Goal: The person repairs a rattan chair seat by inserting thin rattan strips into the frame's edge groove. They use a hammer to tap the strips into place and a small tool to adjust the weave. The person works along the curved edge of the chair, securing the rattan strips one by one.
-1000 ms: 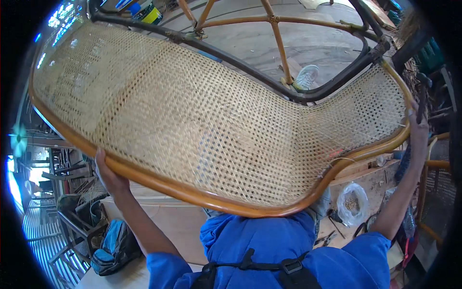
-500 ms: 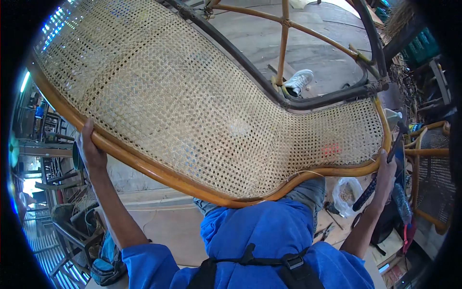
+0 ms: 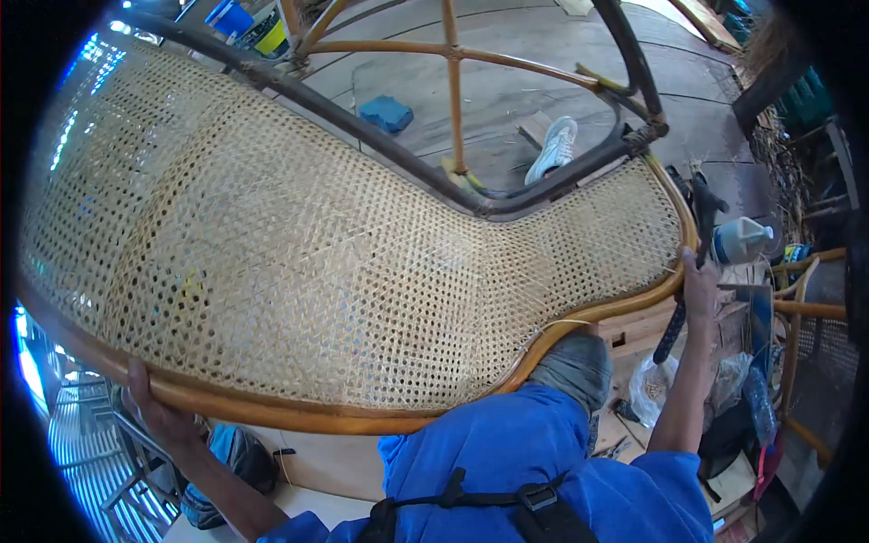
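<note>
A rattan chair [image 3: 299, 244] with a woven cane panel lies tilted across my lap, its polished brown rim toward me. My left hand [image 3: 161, 412] is closed round that rim at the lower left, thumb on top. At the right end, my right hand [image 3: 699, 285] grips the rim and also a hammer [image 3: 706, 204], whose dark head sticks up above the fist and whose black handle hangs below. The fingers beneath the rim are partly hidden. A thin loose cane strand [image 3: 568, 321] curves over the rim near my knee.
A white jug [image 3: 742, 241] stands right of my right hand. Plastic bags [image 3: 654, 389] and small tools lie on the right. Beyond the chair are a blue cloth [image 3: 386, 114], a white shoe [image 3: 554, 149] and a blue bucket [image 3: 228, 18]. Another cane chair [image 3: 819, 326] is at the far right.
The chair has swung in my hands: its left end has come down and toward me, and its right end has shifted left. Both hands keep their hold on the rim.
</note>
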Action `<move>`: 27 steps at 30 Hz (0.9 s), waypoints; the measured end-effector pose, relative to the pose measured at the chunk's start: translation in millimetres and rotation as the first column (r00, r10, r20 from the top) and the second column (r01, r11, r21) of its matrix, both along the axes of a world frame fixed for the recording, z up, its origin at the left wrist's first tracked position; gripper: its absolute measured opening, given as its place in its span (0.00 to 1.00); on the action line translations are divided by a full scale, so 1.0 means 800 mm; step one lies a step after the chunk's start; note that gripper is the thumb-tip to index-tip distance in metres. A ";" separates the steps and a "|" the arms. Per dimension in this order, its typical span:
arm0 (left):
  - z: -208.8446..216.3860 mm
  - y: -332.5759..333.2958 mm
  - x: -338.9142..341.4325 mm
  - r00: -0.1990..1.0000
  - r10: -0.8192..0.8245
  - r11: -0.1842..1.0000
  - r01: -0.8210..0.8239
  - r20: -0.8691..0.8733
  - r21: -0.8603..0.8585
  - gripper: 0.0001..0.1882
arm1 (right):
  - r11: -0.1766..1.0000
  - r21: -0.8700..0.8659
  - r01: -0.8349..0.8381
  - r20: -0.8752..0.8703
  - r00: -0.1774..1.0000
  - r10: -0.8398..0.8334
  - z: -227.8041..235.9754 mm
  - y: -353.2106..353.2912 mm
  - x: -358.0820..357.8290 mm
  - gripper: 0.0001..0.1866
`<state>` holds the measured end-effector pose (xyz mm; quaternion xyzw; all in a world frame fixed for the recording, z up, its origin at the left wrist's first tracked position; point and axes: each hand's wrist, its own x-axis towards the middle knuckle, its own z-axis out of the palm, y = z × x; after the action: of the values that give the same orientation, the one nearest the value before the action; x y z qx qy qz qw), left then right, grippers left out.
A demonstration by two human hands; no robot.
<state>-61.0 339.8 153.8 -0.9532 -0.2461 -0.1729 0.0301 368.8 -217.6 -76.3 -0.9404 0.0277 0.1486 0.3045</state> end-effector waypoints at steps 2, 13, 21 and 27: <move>0.028 -0.006 -0.006 0.995 0.095 0.978 -0.093 0.002 -0.186 0.18 | 1.000 0.026 0.008 -0.125 0.992 -0.005 -0.043 0.000 0.019 0.24; 0.046 -0.083 0.127 0.643 0.655 0.654 -0.219 0.397 -0.724 0.32 | 0.998 0.056 -0.037 0.010 0.999 0.036 -0.132 -0.006 0.036 0.24; 0.084 -0.084 0.160 0.756 0.468 0.801 -0.144 0.458 -0.581 0.33 | 0.966 0.249 0.071 -0.111 0.993 -0.045 -0.144 -0.024 0.000 0.20; 0.113 -0.088 0.211 0.854 0.253 0.869 0.006 0.455 -0.494 0.23 | 0.956 0.292 0.038 -0.026 0.999 -0.032 -0.152 -0.030 -0.003 0.22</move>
<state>107.9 269.6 244.1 -0.8327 -0.3430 -0.3482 -0.2601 366.6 -241.4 -197.9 -0.8828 0.0250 0.1554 0.4426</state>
